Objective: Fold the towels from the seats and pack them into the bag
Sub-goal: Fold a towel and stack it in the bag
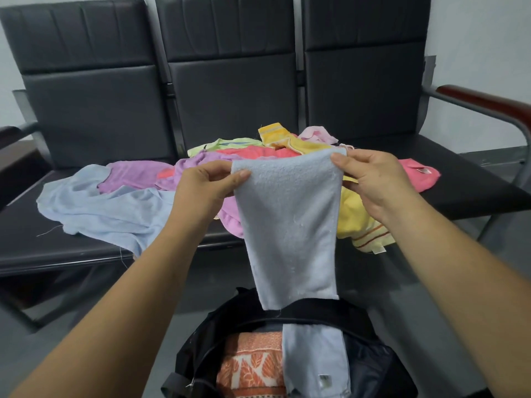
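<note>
Now: pale blue towel (290, 225) held up above the open bag (198, 349)

We hold the towel by its top edge. Our left hand (205, 188) pinches the corner at 10 o'clock, thumb in front. Our right hand (370, 182) pinches the corner at 2 o'clock in the same way. The cloth hangs straight down between our forearms and narrows toward its lower end, which hangs in front of the bag's far rim at 6 o'clock.

The black bag stands open below us. Inside, an orange leaf-patterned towel (250, 366) lies toward 7 o'clock, touching a folded blue towel (316, 360) with a small label toward 5 o'clock.

Beyond our hands, at 12 o'clock, loose towels are heaped on the black seats (94, 116). A light blue towel (109, 208) spreads out at 9 o'clock with a purple towel (135, 175) just behind it. A yellow striped towel (356, 216) lies under our right wrist, and a pink towel (419, 175) lies at 3 o'clock.
</note>
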